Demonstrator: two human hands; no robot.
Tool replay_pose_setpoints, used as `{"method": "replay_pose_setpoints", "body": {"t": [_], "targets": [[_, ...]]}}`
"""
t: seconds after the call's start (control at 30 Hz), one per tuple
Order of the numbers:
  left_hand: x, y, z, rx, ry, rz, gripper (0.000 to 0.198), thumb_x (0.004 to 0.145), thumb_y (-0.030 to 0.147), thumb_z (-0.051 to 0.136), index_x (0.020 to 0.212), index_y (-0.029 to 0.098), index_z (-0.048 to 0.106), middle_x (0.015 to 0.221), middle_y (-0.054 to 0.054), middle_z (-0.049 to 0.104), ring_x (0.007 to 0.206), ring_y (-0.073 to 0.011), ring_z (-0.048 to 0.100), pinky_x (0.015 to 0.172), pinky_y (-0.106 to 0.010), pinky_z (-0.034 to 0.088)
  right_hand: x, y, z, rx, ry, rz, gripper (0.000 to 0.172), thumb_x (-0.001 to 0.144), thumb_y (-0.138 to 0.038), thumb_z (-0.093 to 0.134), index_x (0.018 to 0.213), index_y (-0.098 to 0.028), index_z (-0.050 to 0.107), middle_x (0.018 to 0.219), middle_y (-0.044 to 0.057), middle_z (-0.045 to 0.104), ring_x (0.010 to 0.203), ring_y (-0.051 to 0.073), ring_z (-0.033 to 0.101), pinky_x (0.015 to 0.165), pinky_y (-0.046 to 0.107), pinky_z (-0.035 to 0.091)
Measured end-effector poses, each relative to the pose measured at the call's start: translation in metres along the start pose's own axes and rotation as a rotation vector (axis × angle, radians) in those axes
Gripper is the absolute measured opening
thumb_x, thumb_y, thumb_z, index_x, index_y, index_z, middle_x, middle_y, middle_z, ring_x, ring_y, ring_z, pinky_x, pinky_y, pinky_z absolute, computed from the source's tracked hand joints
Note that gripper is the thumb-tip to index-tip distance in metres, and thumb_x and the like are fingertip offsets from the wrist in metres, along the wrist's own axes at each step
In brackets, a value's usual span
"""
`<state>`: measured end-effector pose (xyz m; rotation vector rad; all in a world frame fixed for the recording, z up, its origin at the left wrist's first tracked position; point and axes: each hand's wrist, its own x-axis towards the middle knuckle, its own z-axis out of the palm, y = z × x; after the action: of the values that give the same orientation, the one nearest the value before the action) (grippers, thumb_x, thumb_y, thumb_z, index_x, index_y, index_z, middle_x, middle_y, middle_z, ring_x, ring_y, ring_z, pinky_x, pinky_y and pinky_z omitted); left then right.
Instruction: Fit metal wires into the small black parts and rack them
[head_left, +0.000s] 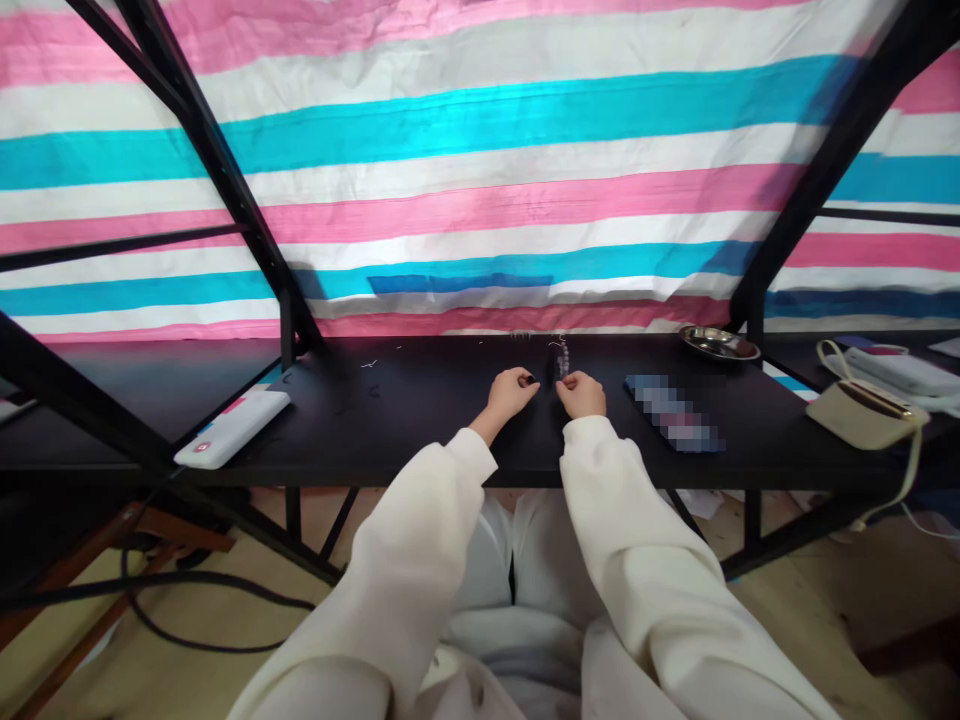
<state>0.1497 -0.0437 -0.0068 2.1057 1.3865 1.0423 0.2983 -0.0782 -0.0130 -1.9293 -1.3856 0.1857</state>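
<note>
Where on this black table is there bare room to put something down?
The widest bare stretch of the table lies between the white flat device and the left hand, with only tiny scraps there. A smaller patch lies between the blurred item and the cream pouch. It is crowded around the right hand, the beaded strand and the metal dish.

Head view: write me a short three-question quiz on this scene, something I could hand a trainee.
1. True or false: the left hand and the right hand are both over the black table.
2. Where is the metal dish? A) left of both hands; B) right of both hands, near the table's far edge; C) on the floor.
3. Fill in: the bead strand rises ____ the two hands.
Key: 1 true; 2 B; 3 between.
</note>
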Motion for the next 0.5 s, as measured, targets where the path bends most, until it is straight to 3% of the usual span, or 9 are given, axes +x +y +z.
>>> {"method": "replay_pose_setpoints", "body": {"t": [0.3,0.5], "targets": [[0.012,0.013,0.024,0.191,-0.138,-0.089,0.017,0.067,0.030,0.062,0.080,0.020,0.066,0.079,-0.004,0.066,0.075,-0.0162,0.060,0.067,-0.025,0.043,0.001,0.001,0.001,-0.111,-0.071,0.067,0.019,0.077,-0.030,0.053,0.086,-0.020,0.066,0.091,0.008,0.067,0.088,0.021,0.061,0.075,0.029,0.044],[0.009,0.017,0.028,0.268,-0.137,-0.117,0.016,0.069,0.033,0.061,0.080,0.022,0.066,0.085,-0.005,0.066,0.080,-0.0190,0.061,0.069,-0.027,0.044,0.003,0.001,0.002,-0.154,-0.099,0.079,0.020,0.076,-0.030,0.055,0.087,-0.020,0.067,0.091,0.010,0.067,0.088,0.022,0.061,0.074,0.030,0.044]]}}
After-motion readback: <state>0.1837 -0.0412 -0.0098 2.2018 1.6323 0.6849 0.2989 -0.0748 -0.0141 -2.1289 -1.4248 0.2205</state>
